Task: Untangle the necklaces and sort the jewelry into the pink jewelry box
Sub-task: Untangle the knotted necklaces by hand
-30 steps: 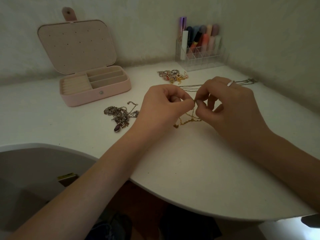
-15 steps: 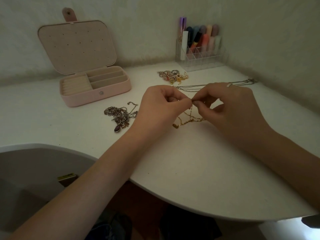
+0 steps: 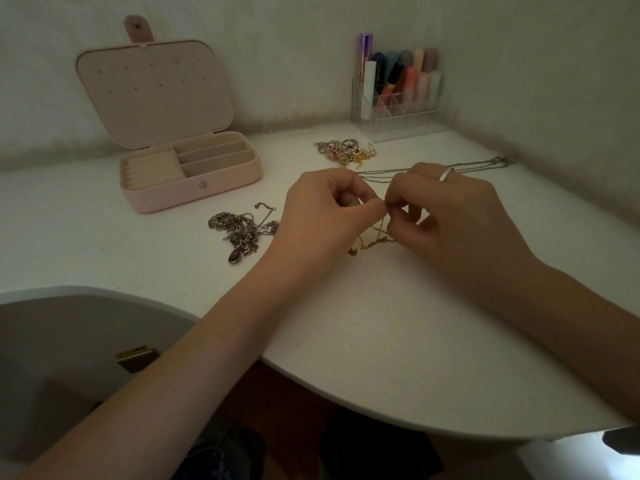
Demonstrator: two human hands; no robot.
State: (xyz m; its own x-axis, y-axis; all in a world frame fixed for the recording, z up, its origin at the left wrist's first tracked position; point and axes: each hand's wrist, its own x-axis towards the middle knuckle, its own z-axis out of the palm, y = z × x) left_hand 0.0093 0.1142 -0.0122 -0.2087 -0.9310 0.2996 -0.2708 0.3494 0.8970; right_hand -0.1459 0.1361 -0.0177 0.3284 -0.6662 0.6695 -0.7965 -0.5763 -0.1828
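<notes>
Two hands (image 3: pixel 323 216) (image 3: pixel 453 216) — one gold chain (image 3: pixel 369 244)

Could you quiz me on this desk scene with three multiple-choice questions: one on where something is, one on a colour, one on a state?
1. Where does the silver chain pile lie?
A. inside the box
B. on the table, left of the left hand
C. in the clear organizer

2. What colour is the chain that both hands pinch?
A. gold
B. black
C. blue

3. How is the pink jewelry box?
A. shut
B. upside down
C. open, lid up

Answers: 1 B, it rests on the white table beside that hand. 2 A, it glints gold below the right hand. 3 C, the compartments show.
</notes>
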